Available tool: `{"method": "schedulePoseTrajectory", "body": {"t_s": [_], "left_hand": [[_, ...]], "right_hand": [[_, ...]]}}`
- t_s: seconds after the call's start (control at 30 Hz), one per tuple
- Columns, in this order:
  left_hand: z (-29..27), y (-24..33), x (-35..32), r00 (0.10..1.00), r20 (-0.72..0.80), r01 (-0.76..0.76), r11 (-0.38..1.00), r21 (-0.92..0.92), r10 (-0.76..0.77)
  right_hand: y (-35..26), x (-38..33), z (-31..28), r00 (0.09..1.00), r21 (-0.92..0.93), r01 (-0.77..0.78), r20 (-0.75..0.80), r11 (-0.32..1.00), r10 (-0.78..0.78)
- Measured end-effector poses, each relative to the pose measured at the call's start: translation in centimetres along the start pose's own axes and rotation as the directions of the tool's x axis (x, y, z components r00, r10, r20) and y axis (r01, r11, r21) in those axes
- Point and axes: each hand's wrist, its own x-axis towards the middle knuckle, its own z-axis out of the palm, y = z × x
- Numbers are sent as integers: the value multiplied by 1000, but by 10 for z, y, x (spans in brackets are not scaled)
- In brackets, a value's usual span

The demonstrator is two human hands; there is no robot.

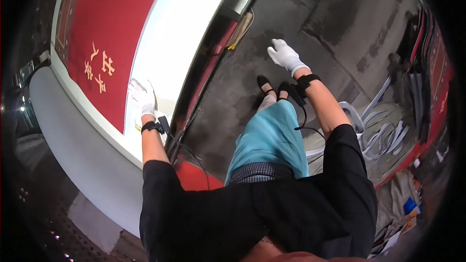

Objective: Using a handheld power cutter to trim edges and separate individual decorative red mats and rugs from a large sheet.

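My left hand point(145, 98), in a white glove, lies on the brightly lit white tabletop point(177, 24), beside the pale edge of a large red sheet point(114, 34) with gold characters. Glare washes out part of its fingers, but they look stretched out, and I make out nothing held in them. Away from the table, my right hand point(285, 56), also gloved in white, hangs over the grey floor to the right. Its fingers are apart and loosely bent, with nothing between them. Black straps with small devices and cables circle both wrists.
A big pale roll point(80, 140) runs along the table's near left side. Grey coiled strips point(383, 138) lie on the right, by dark and red stacked panels point(422, 63). A dark rail point(213, 53) borders the table. My feet stand on the stained floor point(335, 24).
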Motion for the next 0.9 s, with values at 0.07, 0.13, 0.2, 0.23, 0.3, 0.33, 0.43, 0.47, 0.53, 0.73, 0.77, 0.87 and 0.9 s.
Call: {"method": "schedulePoseTrajectory", "body": {"t_s": [0.07, 0.13, 0.2, 0.23, 0.3, 0.33, 0.43, 0.47, 0.53, 0.73, 0.77, 0.87, 0.9], "left_hand": [[-5, 15, -15, 993, -113, -14, 997, 73, 23], [-2, 50, -12, 968, -246, -67, 997, -33, 57], [-1, 47, -17, 965, -257, -63, 998, -1, 60], [-1, 50, -17, 968, -238, -90, 995, -42, 77], [6, 40, -16, 968, -246, -80, 994, -80, 58], [11, 28, -14, 957, -278, -116, 987, -115, 80], [15, 7, -21, 931, -352, -153, 979, -137, 96], [25, 19, -19, 924, -353, -219, 959, -180, 145], [15, 37, -18, 942, -311, -167, 981, -94, 130], [7, 46, -20, 972, -227, -80, 992, -97, 56], [-1, 51, -21, 984, -167, -85, 988, -130, 62], [-17, 59, -22, 997, -66, -63, 975, -213, 50], [-15, 57, -23, 998, -32, -66, 977, -204, 60]], "right_hand": [[-4, 6, 32, 999, 11, -3, 37, 1000, 3], [-4, 35, 59, 998, -8, -13, 54, 1000, 13], [-21, 49, 97, 984, 14, 11, 178, 1000, -13], [-32, 57, 116, 978, 4, 31, 206, 999, -32], [-64, 77, 159, 970, 17, 88, 225, 996, -89], [-83, 89, 179, 969, 37, 114, 215, 993, -120], [-148, 130, 215, 939, 65, 67, 334, 996, -85], [-136, 150, 232, 950, 36, 119, 285, 992, -124], [-131, 175, 257, 951, -8, 186, 253, 983, -178], [-123, 203, 276, 954, -85, 240, 206, 967, -218], [-115, 201, 272, 955, -85, 239, 200, 967, -219], [-92, 175, 246, 944, -20, 292, 165, 956, -285], [-81, 158, 238, 917, 0, 376, 142, 927, -372]]}}
